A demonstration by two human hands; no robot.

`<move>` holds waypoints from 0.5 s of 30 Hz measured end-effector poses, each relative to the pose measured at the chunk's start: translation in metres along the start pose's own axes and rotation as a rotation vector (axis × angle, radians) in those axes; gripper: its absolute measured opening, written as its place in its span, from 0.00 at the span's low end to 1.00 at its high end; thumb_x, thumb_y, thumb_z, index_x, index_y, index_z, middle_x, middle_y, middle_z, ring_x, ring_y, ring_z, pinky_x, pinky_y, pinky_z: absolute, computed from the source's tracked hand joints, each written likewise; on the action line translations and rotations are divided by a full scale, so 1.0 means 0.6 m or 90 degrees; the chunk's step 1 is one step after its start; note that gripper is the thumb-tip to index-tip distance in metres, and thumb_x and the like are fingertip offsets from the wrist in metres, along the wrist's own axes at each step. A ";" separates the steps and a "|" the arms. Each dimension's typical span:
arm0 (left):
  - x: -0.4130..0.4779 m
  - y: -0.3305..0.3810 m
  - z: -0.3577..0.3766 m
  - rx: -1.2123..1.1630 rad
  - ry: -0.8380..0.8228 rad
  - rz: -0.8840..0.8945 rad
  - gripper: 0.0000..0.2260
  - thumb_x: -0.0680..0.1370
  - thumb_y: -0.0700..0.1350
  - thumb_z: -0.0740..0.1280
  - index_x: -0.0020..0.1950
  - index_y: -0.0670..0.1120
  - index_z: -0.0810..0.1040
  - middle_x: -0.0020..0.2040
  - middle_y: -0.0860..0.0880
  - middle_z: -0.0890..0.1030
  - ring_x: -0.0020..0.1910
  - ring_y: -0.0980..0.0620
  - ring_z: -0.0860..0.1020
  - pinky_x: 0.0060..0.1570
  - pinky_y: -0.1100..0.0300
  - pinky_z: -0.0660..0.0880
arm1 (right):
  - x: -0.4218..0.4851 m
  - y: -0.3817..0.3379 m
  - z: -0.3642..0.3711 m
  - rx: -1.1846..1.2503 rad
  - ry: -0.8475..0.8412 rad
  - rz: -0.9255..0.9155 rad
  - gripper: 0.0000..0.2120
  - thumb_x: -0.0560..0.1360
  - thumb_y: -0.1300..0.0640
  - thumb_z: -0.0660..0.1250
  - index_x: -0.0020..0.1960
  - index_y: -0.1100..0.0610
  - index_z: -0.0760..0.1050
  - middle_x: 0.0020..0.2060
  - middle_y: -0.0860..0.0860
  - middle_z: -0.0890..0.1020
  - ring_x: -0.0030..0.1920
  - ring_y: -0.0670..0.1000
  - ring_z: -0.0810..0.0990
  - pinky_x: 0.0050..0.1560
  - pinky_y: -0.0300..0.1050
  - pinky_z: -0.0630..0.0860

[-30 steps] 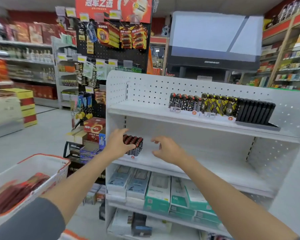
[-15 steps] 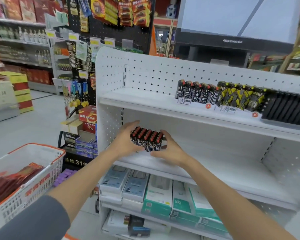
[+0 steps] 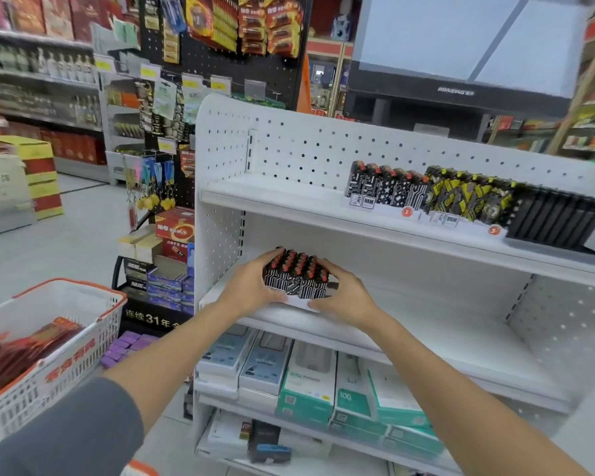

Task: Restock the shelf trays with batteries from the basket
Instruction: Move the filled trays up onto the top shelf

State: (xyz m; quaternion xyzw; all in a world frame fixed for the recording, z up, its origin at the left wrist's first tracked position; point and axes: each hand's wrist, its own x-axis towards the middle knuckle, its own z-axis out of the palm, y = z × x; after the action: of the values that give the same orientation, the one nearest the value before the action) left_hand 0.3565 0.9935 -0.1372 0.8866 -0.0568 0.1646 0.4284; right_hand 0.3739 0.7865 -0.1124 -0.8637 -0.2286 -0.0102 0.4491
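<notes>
A white tray packed with black-and-white, red-capped batteries (image 3: 296, 276) stands near the left front of the white middle shelf (image 3: 426, 324). My left hand (image 3: 251, 286) grips its left side and my right hand (image 3: 344, 293) grips its right side and front corner. On the upper shelf (image 3: 282, 197) stands a row of trays: patterned red-capped batteries (image 3: 385, 185), yellow-and-black ones (image 3: 468, 197) and a black tray (image 3: 560, 218). The white basket with orange rim (image 3: 66, 324) at lower left holds red packs (image 3: 21, 352).
Boxed goods in grey and teal (image 3: 306, 379) fill the shelf below. Left of the unit stands a black pegboard rack (image 3: 193, 63) with hanging packs, keychains and stacked boxes. A dark counter with a large screen (image 3: 461, 46) is behind the shelf.
My right hand came in and took the tray's right side; both hands now hold the tray, which has shifted right along the middle shelf. The view moved closer and down.
</notes>
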 end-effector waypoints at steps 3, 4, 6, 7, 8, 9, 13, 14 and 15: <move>-0.026 0.030 -0.015 0.009 0.022 0.024 0.45 0.63 0.47 0.82 0.76 0.55 0.65 0.70 0.53 0.74 0.61 0.59 0.72 0.60 0.68 0.67 | -0.027 -0.029 -0.021 -0.020 -0.001 -0.010 0.43 0.65 0.66 0.78 0.75 0.52 0.63 0.61 0.39 0.70 0.60 0.43 0.73 0.65 0.43 0.73; -0.037 0.043 -0.023 0.012 0.025 0.028 0.45 0.63 0.48 0.82 0.76 0.56 0.65 0.69 0.53 0.75 0.60 0.59 0.72 0.59 0.67 0.68 | -0.037 -0.039 -0.028 -0.032 -0.003 -0.011 0.43 0.66 0.65 0.78 0.75 0.52 0.63 0.61 0.39 0.69 0.61 0.42 0.71 0.65 0.40 0.70; -0.060 0.069 -0.041 0.005 0.031 0.030 0.44 0.63 0.48 0.82 0.75 0.56 0.65 0.69 0.52 0.75 0.60 0.57 0.73 0.59 0.64 0.69 | -0.057 -0.058 -0.041 -0.052 -0.006 -0.018 0.42 0.66 0.63 0.78 0.75 0.53 0.63 0.62 0.42 0.71 0.60 0.41 0.69 0.61 0.33 0.65; -0.073 0.081 -0.050 0.004 0.036 0.035 0.44 0.63 0.49 0.82 0.74 0.57 0.66 0.69 0.52 0.74 0.62 0.54 0.73 0.60 0.62 0.70 | -0.068 -0.069 -0.045 -0.058 -0.006 -0.025 0.42 0.66 0.63 0.78 0.75 0.54 0.63 0.63 0.44 0.72 0.60 0.41 0.69 0.58 0.30 0.64; -0.086 0.091 -0.059 0.004 0.044 0.039 0.43 0.62 0.50 0.82 0.74 0.57 0.66 0.70 0.52 0.74 0.65 0.52 0.73 0.60 0.59 0.70 | -0.079 -0.081 -0.049 -0.063 -0.007 -0.031 0.42 0.65 0.63 0.79 0.74 0.54 0.64 0.64 0.46 0.74 0.59 0.42 0.71 0.56 0.30 0.65; -0.099 0.100 -0.068 0.004 0.050 0.041 0.42 0.62 0.51 0.82 0.73 0.57 0.67 0.70 0.51 0.74 0.66 0.51 0.73 0.60 0.58 0.71 | -0.088 -0.090 -0.052 -0.068 -0.006 -0.035 0.41 0.65 0.63 0.79 0.74 0.54 0.65 0.64 0.48 0.76 0.58 0.43 0.73 0.56 0.31 0.67; -0.146 0.140 -0.102 0.026 0.066 0.056 0.40 0.63 0.52 0.82 0.72 0.57 0.68 0.68 0.50 0.75 0.60 0.53 0.74 0.55 0.59 0.70 | -0.127 -0.137 -0.063 -0.101 -0.012 -0.059 0.43 0.62 0.56 0.81 0.73 0.50 0.66 0.65 0.50 0.77 0.58 0.51 0.78 0.64 0.51 0.73; -0.154 0.150 -0.111 0.035 0.074 0.062 0.40 0.63 0.53 0.82 0.72 0.57 0.69 0.68 0.50 0.75 0.61 0.52 0.74 0.55 0.60 0.70 | -0.134 -0.148 -0.068 -0.103 -0.018 -0.067 0.43 0.62 0.54 0.81 0.73 0.49 0.67 0.64 0.49 0.77 0.57 0.51 0.78 0.62 0.53 0.74; -0.163 0.162 -0.118 0.040 0.082 0.068 0.40 0.62 0.53 0.82 0.72 0.57 0.69 0.69 0.51 0.75 0.63 0.51 0.74 0.56 0.60 0.69 | -0.145 -0.160 -0.076 -0.101 -0.019 -0.074 0.42 0.62 0.54 0.81 0.73 0.49 0.67 0.63 0.48 0.77 0.56 0.51 0.79 0.61 0.52 0.75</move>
State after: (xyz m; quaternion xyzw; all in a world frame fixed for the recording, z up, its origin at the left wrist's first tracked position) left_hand 0.2237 0.9839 -0.0576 0.8828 -0.0711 0.2459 0.3939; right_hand 0.2655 0.7649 -0.0306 -0.8819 -0.2831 -0.0415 0.3748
